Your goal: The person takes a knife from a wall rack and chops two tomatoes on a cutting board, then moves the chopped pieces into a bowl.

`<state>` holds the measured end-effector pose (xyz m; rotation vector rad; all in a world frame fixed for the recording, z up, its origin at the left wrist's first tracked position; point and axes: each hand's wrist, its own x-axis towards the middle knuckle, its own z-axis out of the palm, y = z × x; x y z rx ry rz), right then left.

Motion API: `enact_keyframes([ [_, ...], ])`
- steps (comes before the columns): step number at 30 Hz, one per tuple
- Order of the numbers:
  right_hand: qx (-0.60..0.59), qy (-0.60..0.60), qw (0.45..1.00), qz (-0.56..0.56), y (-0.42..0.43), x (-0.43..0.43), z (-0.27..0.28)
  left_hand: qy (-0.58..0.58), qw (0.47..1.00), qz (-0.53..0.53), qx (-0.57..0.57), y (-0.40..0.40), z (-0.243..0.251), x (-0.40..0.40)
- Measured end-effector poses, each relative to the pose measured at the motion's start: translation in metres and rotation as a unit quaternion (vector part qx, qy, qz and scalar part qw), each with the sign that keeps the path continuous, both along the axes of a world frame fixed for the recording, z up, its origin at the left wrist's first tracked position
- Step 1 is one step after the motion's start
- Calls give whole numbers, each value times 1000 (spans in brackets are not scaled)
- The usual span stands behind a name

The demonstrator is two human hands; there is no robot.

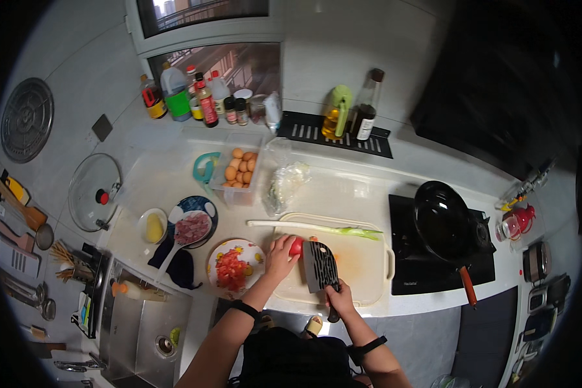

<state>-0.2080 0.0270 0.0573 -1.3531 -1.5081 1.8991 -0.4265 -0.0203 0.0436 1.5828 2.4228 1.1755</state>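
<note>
My left hand (280, 256) holds a red tomato (296, 246) at the left part of a cream plastic cutting board (368, 290). In my right hand (340, 297) is the dark handle of a cleaver (321, 266), whose patterned blade stands just right of the tomato. Behind the blade a small reddish piece shows, partly hidden. A green onion (315, 227) lies across the board's back edge, its white end past the left side. Left of the board, a patterned plate (217, 283) bears chopped tomato (232, 271).
Further left stand a bowl of chopped meat (193, 228) and a bowl with a peeled potato (154, 228). Behind are an egg container (240, 169) and a plastic bag (283, 189). A black wok (441, 220) sits on the cooktop at right; the sink (148, 325) is front left.
</note>
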Motion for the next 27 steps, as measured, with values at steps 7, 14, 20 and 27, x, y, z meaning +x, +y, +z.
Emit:
enact_keyframes([
  [7, -50, 42, 995, -78, 42, 80, -17, 54, 972, -5, -228, 38, -2, 26],
  [14, 2, 45, 995, -93, 60, 116, -10, 6, 973, -88, -212, 67, 2, 112],
  [20, 344, -195, 919, 11, 62, 128, 12, -148, 981, -95, -84, 78, -29, 139],
  [27, 388, -284, 873, 84, 45, 115, 52, -307, 946, -84, -53, 85, -43, 133],
])
